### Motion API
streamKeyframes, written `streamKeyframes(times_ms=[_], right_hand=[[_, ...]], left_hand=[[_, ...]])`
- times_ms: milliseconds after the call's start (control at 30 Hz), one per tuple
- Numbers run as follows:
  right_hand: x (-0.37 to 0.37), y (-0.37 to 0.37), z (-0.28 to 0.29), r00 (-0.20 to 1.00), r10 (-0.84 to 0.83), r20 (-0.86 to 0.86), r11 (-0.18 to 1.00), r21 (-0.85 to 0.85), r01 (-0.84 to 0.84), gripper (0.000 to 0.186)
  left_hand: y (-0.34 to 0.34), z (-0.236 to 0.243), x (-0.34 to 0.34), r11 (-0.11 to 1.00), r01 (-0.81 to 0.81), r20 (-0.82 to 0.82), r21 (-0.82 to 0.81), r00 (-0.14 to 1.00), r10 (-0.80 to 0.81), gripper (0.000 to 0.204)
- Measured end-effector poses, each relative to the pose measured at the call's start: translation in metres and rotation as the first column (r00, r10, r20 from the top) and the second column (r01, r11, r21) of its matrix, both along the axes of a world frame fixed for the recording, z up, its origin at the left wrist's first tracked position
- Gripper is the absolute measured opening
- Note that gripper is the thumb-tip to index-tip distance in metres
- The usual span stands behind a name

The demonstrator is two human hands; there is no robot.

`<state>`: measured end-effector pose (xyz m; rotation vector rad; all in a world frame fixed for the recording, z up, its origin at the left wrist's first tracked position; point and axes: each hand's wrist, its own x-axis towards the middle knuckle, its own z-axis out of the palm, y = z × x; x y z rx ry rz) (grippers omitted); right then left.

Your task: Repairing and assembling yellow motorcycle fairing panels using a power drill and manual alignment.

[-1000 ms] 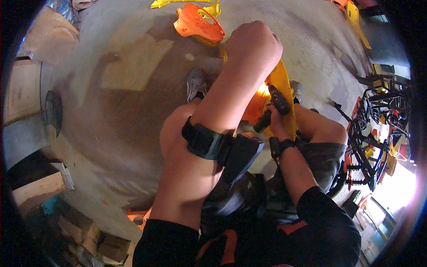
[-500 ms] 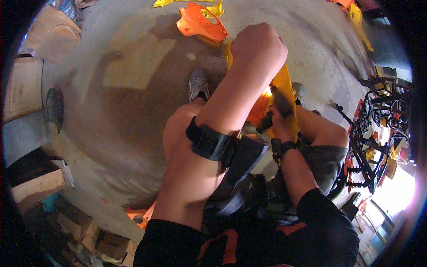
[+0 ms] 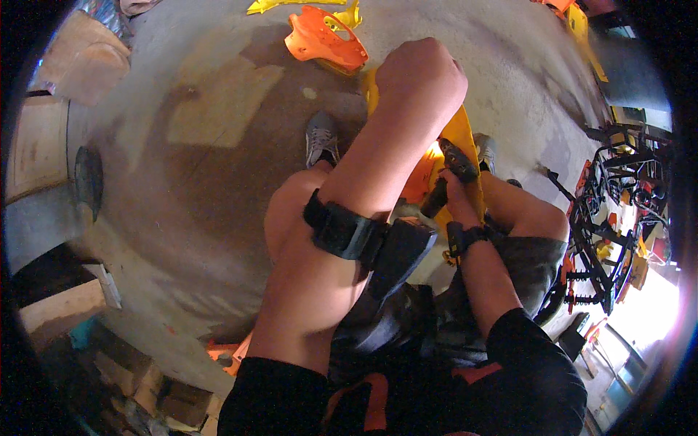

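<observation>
A yellow plastic panel (image 3: 459, 131) stands between my knees, with an orange piece (image 3: 420, 182) along its inner side. My right hand (image 3: 458, 200) is wrapped round the grip of a black cordless drill (image 3: 459, 159), which lies against the panel; a bright light glows beside the drill's body. My left hand (image 3: 423, 73) is closed in a fist over the far end of the panel. Its fingers are turned away, so what they grip is hidden. My left forearm covers part of the panel, and the drill's tip cannot be made out.
An orange plastic shell (image 3: 327, 38) and yellow pieces (image 3: 294, 6) lie on the floor ahead. Black metal frames (image 3: 607, 218) with springs stand at the right. Cardboard boxes (image 3: 87, 58) line the left side. Another orange part (image 3: 229, 354) sits near my left elbow.
The drill, smeared before, now shows sharply in about the same place. Both hands keep nearly the same position; the whole view has shifted slightly.
</observation>
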<state>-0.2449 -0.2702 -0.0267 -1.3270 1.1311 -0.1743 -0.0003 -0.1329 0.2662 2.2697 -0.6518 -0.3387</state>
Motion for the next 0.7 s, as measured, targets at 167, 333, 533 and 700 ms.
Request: streamKeyframes(times_ms=[167, 333, 533, 700], right_hand=[[0.005, 0.006, 0.004, 1.000, -0.030, -0.006, 0.999, 0.041, 0.030, 0.024], [0.002, 0.002, 0.010, 1.000, 0.009, -0.004, 0.999, 0.032, -0.009, 0.023], [-0.007, -0.018, -0.008, 1.000, 0.014, -0.016, 0.998, 0.054, -0.014, 0.021], [-0.001, 0.001, 0.004, 0.997, 0.057, -0.051, 0.996, -0.062, -0.060, 0.019]], left_hand=[[0.002, -0.002, 0.003, 0.995, -0.006, -0.005, 0.099, 1.000, 0.007, 0.025], [0.002, -0.001, 0.002, 0.999, 0.008, 0.003, 0.041, 1.000, -0.008, 0.031], [-0.005, 0.005, -0.001, 0.999, -0.002, -0.016, 0.051, 1.000, 0.003, 0.028], [0.000, 0.000, 0.001, 0.994, -0.003, -0.030, 0.109, 1.000, 0.007, 0.026]])
